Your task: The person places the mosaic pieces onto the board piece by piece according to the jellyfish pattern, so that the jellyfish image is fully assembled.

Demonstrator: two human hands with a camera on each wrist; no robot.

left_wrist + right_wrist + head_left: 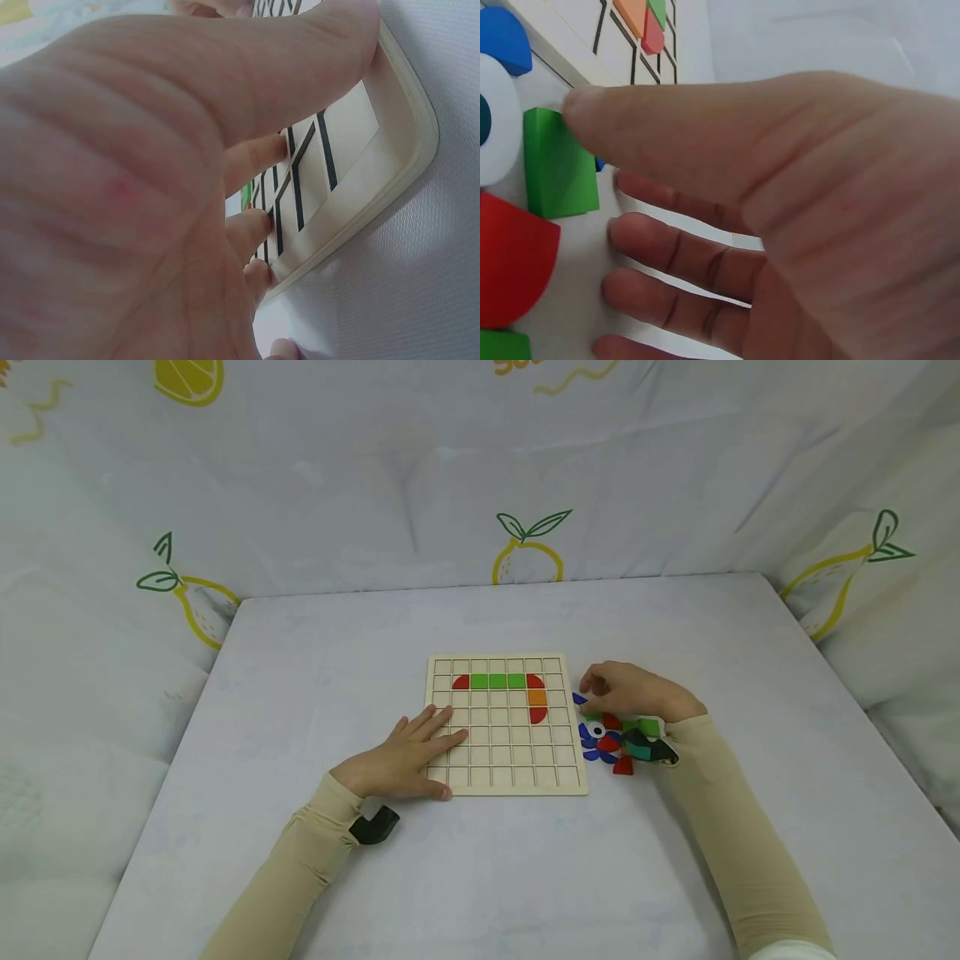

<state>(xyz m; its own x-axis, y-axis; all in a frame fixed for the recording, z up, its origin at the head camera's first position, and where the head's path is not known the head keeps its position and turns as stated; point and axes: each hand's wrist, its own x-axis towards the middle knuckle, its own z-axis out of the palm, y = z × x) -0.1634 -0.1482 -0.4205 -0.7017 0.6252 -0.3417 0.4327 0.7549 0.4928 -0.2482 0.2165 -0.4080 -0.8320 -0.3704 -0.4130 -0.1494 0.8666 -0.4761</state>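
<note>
A pale wooden board [495, 781] with a grid of squares lies on the table. My left hand [405, 758] rests spread over its left edge, and in the left wrist view the thumb [330, 52] lies across the board's corner. An arch of pieces sits in the grid: red quarter-rounds [538, 716], green squares [498, 682] and an orange square [537, 697]. Just right of the board, my right hand [626, 687] hovers over loose pieces. Its thumb [660, 120] overlaps a green block [562, 165] in the right wrist view; whether they touch I cannot tell.
Loose blue pieces [600, 756], a red piece [623, 766] and a round eye piece [596, 729] lie beside the board, partly under my right wrist. A white cloth [337, 510] with lemon drawings hangs behind and beside the table [480, 877].
</note>
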